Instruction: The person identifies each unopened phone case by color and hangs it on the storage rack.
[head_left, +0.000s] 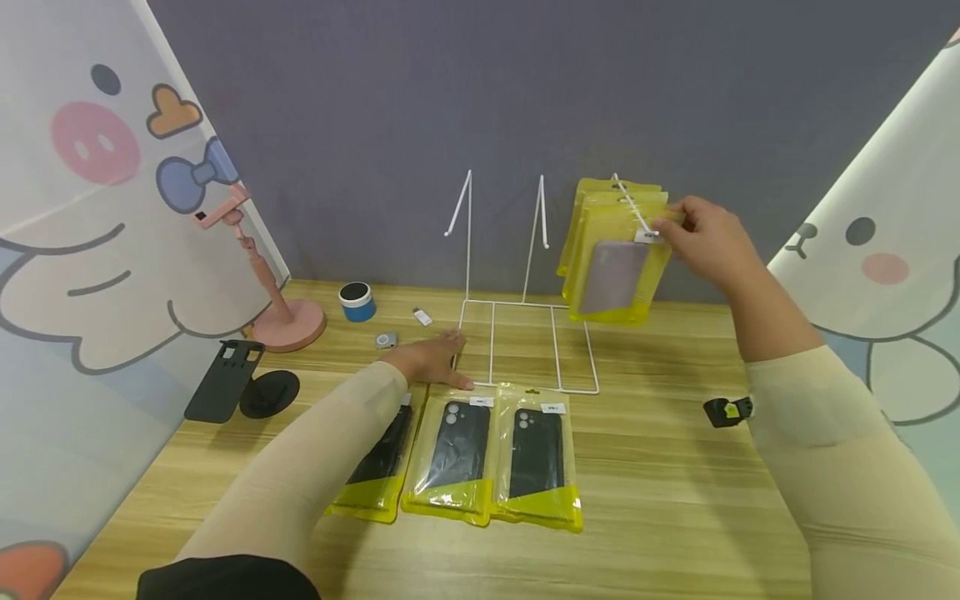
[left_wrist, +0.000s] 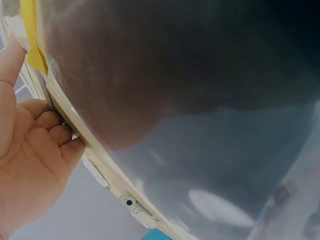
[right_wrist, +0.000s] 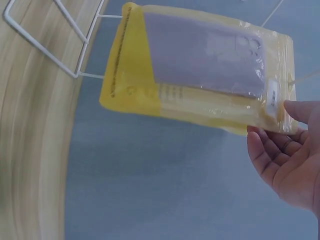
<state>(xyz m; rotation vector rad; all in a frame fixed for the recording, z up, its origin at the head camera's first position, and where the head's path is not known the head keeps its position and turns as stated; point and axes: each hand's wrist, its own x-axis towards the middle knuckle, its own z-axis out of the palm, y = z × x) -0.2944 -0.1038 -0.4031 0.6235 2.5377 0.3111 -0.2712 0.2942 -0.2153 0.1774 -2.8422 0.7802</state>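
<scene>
A white wire display rack [head_left: 555, 350] stands on the table with three hooks. Several yellow-clear pouches hang from its right hook, the front one a packaged phone case [head_left: 615, 271] in pale purple. My right hand [head_left: 708, 242] pinches that pouch's upper right edge, thumb in front and fingers behind, as the right wrist view [right_wrist: 290, 155] shows. At the rack's front left corner my left hand [head_left: 431, 360] rests low, thumb spread from the fingers. Black packaged phone cases [head_left: 459, 442] lie side by side before the rack; one looms large and blurred in the left wrist view.
On the left stand a pink phone stand [head_left: 288, 325], a black phone holder [head_left: 225, 383] and a blue-white jar [head_left: 357, 302]. A small grey gadget [head_left: 386, 340] and a white stick [head_left: 422, 317] lie nearby. A black strap-like object [head_left: 727, 411] sits at right.
</scene>
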